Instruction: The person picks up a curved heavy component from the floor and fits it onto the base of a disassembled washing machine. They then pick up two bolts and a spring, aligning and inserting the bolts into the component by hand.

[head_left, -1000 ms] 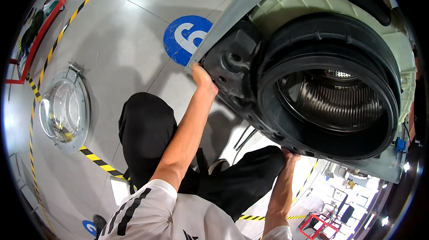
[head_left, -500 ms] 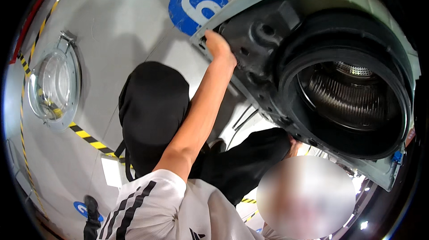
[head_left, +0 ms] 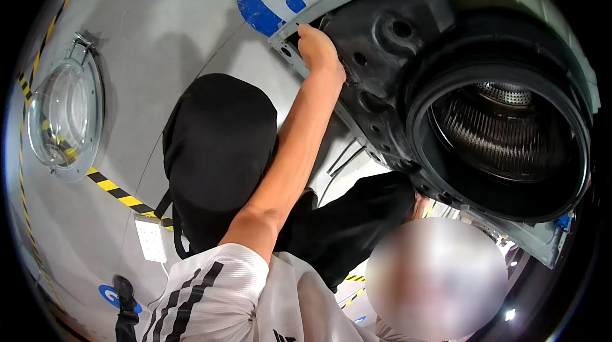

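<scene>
A washing machine cabinet (head_left: 299, 31) with its front taken off leans at the right, its black rubber door seal (head_left: 414, 119) framing the ribbed metal drum (head_left: 503, 131). My left hand (head_left: 319, 49) is closed round the pale metal edge near the upper left corner, beside the dark moulded inner part (head_left: 389, 42). Only a small piece of my right hand (head_left: 419, 205) shows, by the machine's lower edge past my knee. Its fingers are hidden, and a blurred patch covers the area below it.
A round glass washer door (head_left: 67, 112) lies on the grey floor at the left. Black and yellow tape (head_left: 121, 195) runs past it, close to a white power strip (head_left: 150, 239). Dark cables (head_left: 344, 160) show under the machine. A person's dark shoe (head_left: 124, 288) is at the lower left.
The whole view has shifted slightly, with the floor door now farther left. My left hand stays on the cabinet edge and appears a little higher; more of the white power strip shows.
</scene>
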A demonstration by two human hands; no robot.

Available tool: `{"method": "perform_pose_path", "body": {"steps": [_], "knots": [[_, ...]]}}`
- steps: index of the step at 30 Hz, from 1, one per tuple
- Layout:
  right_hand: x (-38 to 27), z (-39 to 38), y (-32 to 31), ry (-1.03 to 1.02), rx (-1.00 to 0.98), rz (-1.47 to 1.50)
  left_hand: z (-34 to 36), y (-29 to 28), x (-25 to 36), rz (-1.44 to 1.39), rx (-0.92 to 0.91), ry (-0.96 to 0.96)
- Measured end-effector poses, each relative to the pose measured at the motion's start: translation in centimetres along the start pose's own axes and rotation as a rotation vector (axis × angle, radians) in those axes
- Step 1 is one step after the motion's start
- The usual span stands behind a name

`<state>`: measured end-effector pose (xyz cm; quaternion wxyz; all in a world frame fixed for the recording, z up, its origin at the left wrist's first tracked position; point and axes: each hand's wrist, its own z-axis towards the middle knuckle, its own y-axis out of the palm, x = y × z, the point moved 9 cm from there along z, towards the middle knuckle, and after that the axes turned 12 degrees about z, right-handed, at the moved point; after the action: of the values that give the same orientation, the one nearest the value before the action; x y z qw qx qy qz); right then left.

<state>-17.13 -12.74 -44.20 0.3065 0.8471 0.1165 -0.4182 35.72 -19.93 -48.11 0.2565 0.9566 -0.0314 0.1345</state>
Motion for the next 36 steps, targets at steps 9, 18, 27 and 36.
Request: {"method": "perform_pose_path", "body": {"steps": [9,18,27,36], "knots": [[-0.6,0.4,0.7,-0.017,-0.024,-0.004,0.1,0.2,0.4,-0.044,-0.023,0.053],[-1.0,0.9,0.4,-0.031,-0.011,-0.025,0.0,-0.1,0.7,0.026,0.066,0.057],[-1.1,1.3,0.6,-0.028,-0.014,-0.032,0.5,0.6,0.3,-0.067,-0.019,0.103],[-1.4,2.1,1.3,-0.035,-0.028,0.001,0.9,1.1,0.7,-0.036,-0.1,0.126]]}}
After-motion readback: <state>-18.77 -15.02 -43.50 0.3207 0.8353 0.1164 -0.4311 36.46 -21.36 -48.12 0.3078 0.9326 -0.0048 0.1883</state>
